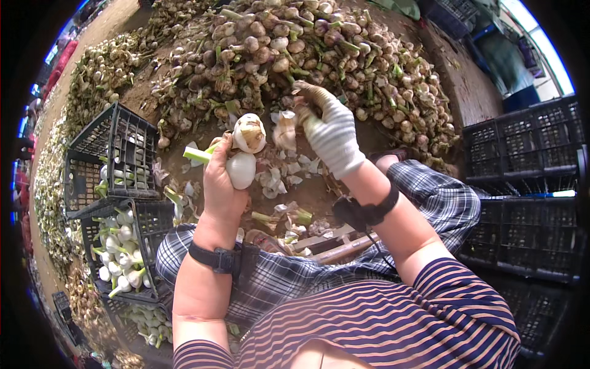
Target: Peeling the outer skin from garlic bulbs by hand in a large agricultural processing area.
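Note:
Two garlic bulbs are held in my bare left hand: a smooth white garlic bulb below, and a garlic bulb with brownish skin above it. A cut green stem sticks out to the left of that hand. My right hand, in a striped, soiled knit glove, is raised near the pile with its fingers curled. Loose papery garlic skin shows just left of its fingers; whether they touch it I cannot tell. Beyond both hands rises a large heap of unpeeled garlic.
At the left, a black plastic crate stands above another crate holding cleaned white garlic bulbs. Stacked black crates stand at the right. Shed skins and stem pieces litter the ground between my legs.

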{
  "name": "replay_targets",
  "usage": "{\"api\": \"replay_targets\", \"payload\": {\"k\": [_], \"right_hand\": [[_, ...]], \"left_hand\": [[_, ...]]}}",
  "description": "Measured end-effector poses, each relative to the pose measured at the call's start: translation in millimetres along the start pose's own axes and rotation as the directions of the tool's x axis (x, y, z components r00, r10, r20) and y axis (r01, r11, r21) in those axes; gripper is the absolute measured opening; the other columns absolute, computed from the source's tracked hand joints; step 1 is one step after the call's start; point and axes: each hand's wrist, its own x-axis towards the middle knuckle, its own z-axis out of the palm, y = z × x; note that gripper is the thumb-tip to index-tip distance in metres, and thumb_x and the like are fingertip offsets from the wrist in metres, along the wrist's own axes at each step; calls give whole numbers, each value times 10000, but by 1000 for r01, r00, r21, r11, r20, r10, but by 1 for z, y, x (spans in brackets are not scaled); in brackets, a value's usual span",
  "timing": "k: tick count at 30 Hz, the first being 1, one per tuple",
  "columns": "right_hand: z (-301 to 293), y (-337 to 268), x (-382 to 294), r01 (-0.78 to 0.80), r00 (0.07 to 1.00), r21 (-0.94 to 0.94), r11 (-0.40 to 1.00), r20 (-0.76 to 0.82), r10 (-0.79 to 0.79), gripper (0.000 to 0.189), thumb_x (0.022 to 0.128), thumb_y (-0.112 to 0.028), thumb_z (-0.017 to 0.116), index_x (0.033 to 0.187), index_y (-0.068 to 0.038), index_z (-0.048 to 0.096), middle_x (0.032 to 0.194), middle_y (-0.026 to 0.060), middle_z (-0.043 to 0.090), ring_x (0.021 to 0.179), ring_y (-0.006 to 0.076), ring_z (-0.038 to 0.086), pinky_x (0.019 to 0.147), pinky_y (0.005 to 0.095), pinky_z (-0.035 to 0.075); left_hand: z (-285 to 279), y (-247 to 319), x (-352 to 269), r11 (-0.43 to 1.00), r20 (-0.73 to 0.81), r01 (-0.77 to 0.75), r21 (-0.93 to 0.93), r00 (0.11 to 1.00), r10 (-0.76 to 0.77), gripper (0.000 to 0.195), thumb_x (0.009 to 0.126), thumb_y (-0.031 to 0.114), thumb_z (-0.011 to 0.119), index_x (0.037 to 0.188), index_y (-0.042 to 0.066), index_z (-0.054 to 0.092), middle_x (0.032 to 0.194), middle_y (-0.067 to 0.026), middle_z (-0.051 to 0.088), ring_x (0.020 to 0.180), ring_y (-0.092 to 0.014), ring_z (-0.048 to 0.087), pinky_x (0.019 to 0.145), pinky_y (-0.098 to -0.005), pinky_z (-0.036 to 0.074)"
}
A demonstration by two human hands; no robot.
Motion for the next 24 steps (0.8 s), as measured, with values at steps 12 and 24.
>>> {"api": "replay_targets", "payload": {"k": [12,24], "right_hand": [[18,-29,-19,301,932,-632,714,352,-81,188,727,-177,675,880,-76,634,727,98,629,544,205,593,496,298,474],[12,-27,-8,-199,949,112,974,271,163,231,842,-174,622,973,-6,532,680,28,564,653,72,509,548,230,453]], "left_hand": [[8,-24,3,995,-119,-83,57,989,89,147,913,215,500,972,84,527,927,-55,577,831,-148,592,718,-286,513],[7,-13,1,1000,109,-5,-27,994,8,247,906,302,484,1044,110,557,975,-67,612,865,-203,612,687,-361,532]]}}
